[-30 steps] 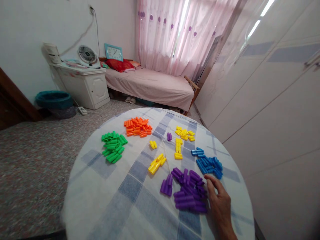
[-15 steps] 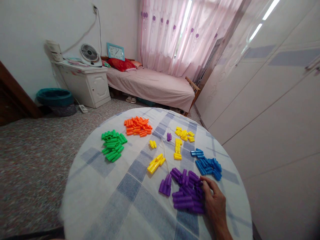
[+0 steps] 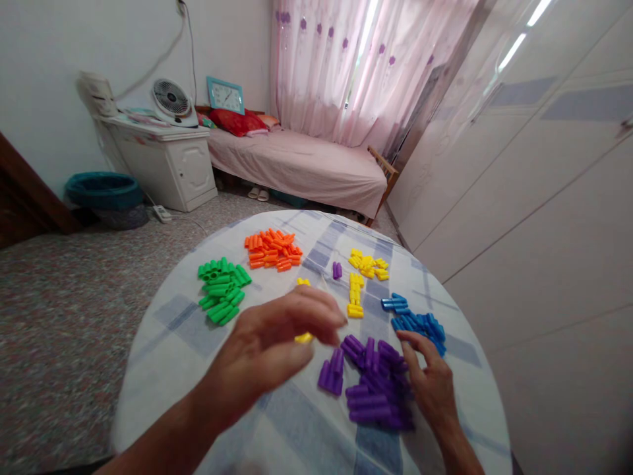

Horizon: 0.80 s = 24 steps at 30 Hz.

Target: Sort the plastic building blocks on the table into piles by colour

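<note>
Purple pile: glossy purple plastic tubes (image 3: 372, 386), short and round-ended, lie heaped on the near right of the counter (image 3: 198, 356), a round top under a white cloth with pale blue checks.
Right hand: the right hand (image 3: 429, 386) rests at the pile's right edge, fingers spread on the tubes, grip released and holding nothing.
Left hand: the left hand (image 3: 277, 343) hovers above the loose yellow plastic tubes (image 3: 303, 338), fingers curled and thumb drawn in; it hides most of them, so whether its grip has one I cannot tell.
Sorting so far: mostly done by colour, I judge. Green tubes (image 3: 221, 290), orange tubes (image 3: 271, 249) and blue tubes (image 3: 414, 319) each sit in their own heap.
Left over: a stray purple piece (image 3: 337, 270) lies near the far yellow group (image 3: 364, 272), and the yellows lie scattered in several clusters.
</note>
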### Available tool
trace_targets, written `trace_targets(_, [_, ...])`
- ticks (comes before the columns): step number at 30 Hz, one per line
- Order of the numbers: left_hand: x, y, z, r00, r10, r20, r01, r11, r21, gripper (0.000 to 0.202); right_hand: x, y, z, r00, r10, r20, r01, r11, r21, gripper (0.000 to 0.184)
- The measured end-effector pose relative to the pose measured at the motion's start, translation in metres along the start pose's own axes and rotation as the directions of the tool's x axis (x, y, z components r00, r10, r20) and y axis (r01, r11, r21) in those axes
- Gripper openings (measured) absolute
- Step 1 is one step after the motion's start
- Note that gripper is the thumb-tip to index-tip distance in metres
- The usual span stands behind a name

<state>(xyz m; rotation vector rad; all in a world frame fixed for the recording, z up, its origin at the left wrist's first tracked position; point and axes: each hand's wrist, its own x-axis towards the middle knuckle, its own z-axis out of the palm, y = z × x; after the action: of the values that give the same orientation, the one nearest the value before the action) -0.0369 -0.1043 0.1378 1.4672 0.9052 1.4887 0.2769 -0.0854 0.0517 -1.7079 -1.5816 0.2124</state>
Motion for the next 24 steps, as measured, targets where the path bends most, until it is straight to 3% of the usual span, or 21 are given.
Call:
trace_targets(2, [0.034, -0.036, 0.008, 0.996, -0.084, 0.041, 0.076, 0.984, 0.160, 0.017, 0.022, -0.014, 0.010, 0.997, -0.067, 0.049, 0.068, 0.998, -0.005, 0.030])
trace_targets(4, [0.053, -0.080, 0.014, 0.995, -0.072, -0.072, 0.091, 0.944, 0.318, 0.022, 0.047, -0.028, 0.027, 0.986, -0.122, 0.110, 0.124, 0.992, -0.017, 0.032])
trace_targets(7, [0.056, -0.134, 0.016, 0.998, -0.008, -0.069, 0.040, 0.876, 0.481, 0.027, 0.084, -0.047, 0.059, 0.957, -0.176, 0.231, 0.205, 0.973, -0.107, 0.038])
trace_targets(9, [0.052, -0.153, 0.014, 1.000, -0.008, -0.021, 0.018, 0.847, 0.531, 0.027, 0.106, -0.057, 0.083, 0.938, -0.155, 0.310, 0.231, 0.947, -0.224, 0.041])
trace_targets(14, [0.050, -0.155, 0.012, 0.999, -0.036, 0.014, 0.022, 0.825, 0.565, 0.026, 0.142, -0.074, 0.132, 0.948, -0.064, 0.311, 0.183, 0.910, -0.372, 0.040])
trace_targets(18, [0.052, -0.153, 0.013, 0.999, -0.051, 0.017, 0.032, 0.820, 0.571, 0.026, 0.153, -0.079, 0.157, 0.958, -0.014, 0.285, 0.139, 0.895, -0.424, 0.029])
trace_targets(21, [0.052, -0.155, 0.012, 0.998, -0.063, 0.023, 0.038, 0.819, 0.573, 0.025, 0.158, -0.079, 0.158, 0.957, -0.021, 0.289, 0.140, 0.906, -0.399, 0.027])
trace_targets(24, [0.052, -0.156, 0.011, 0.998, -0.060, 0.034, 0.030, 0.820, 0.571, 0.024, 0.156, -0.076, 0.136, 0.943, -0.057, 0.329, 0.168, 0.933, -0.320, 0.037])
